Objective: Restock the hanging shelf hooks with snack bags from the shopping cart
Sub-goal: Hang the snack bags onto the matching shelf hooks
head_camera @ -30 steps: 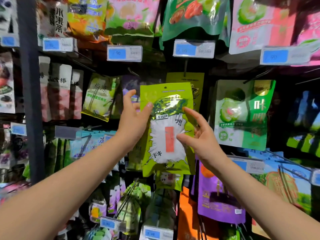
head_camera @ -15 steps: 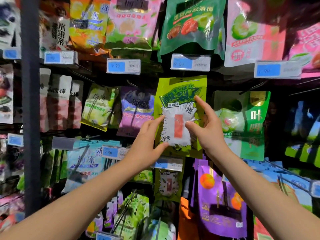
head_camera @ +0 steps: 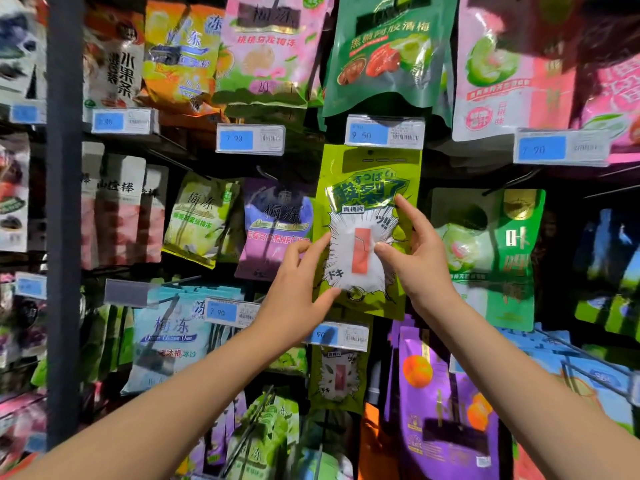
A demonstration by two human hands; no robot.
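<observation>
Lime-green snack bag (head_camera: 367, 216): upright, directly below 9.50 price tag (head_camera: 384, 131). My left hand (head_camera: 294, 292) pinches lower-left edge; my right hand (head_camera: 419, 258) pinches right side. Judged light, floppy, slick film; grip higher, close under tag, for hooking.

I'm looking at a shop, in the snack section. Printed snack bags (head_camera: 388, 53) hang in rows from wire hooks (head_camera: 512, 181) beside a dark upright post (head_camera: 64, 237). Clear price tags (head_camera: 384, 133) with blue labels and barcodes sit at the hook ends. I read 9.50 on one and 7.90 on another price tag (head_camera: 250, 139).
</observation>
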